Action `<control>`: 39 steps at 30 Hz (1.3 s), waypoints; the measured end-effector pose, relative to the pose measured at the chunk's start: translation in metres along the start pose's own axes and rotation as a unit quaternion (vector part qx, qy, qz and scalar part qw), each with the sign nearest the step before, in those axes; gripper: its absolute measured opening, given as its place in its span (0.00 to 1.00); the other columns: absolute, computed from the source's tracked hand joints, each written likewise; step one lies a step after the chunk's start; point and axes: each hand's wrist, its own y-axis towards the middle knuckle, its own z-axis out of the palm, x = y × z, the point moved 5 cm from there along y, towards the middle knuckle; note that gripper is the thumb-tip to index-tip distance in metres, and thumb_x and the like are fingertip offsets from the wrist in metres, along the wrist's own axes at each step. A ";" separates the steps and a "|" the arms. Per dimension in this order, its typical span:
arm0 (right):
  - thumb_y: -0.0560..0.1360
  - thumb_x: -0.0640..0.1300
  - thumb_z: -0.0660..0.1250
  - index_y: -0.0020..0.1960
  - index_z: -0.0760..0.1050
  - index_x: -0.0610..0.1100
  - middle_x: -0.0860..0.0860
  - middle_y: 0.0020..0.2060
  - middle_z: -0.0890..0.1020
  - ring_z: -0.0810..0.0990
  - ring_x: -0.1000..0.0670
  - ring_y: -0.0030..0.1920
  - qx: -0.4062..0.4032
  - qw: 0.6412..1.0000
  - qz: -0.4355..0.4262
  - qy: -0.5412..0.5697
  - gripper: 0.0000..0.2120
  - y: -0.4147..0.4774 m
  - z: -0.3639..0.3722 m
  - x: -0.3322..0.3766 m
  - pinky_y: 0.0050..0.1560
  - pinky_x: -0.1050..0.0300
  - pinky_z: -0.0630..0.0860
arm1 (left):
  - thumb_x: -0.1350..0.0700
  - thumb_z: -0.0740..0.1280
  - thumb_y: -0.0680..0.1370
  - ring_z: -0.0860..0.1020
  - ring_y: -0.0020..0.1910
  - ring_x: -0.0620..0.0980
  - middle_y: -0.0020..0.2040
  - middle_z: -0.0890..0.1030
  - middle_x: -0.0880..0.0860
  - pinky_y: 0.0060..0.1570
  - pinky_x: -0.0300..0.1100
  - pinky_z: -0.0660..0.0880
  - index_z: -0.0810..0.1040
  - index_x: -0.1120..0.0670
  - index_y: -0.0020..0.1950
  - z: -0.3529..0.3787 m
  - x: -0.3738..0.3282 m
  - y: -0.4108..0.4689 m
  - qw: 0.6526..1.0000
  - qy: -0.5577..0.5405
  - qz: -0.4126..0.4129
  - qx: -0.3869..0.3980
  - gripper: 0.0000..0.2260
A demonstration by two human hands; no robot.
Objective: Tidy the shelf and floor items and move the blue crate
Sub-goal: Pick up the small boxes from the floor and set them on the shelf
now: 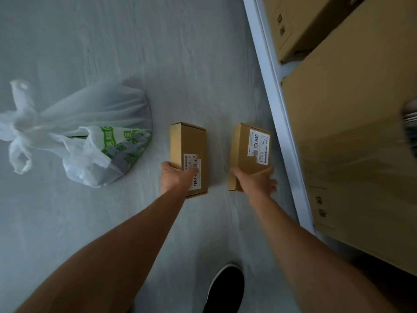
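Note:
Two small brown cardboard boxes with white labels are over the pale floor. My left hand (174, 177) grips the near end of the left small box (188, 147). My right hand (257, 180) grips the near end of the right small box (248, 150). Whether the boxes rest on the floor or hang just above it, I cannot tell. No blue crate is in view.
A tied white plastic bag (85, 132) with green print lies on the floor at left. A white shelf frame (277, 105) runs along the right, holding large cardboard boxes (352, 123). My dark shoe (228, 288) is at the bottom.

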 end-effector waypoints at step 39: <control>0.61 0.51 0.82 0.70 0.69 0.48 0.43 0.62 0.82 0.82 0.41 0.60 -0.044 0.637 -0.143 0.756 0.41 -0.710 -0.574 -0.163 0.53 0.41 0.81 | 0.46 0.74 0.68 0.80 0.57 0.53 0.61 0.82 0.53 0.54 0.53 0.76 0.76 0.50 0.64 -0.266 -0.190 -0.851 0.740 -0.036 0.186 0.646 0.25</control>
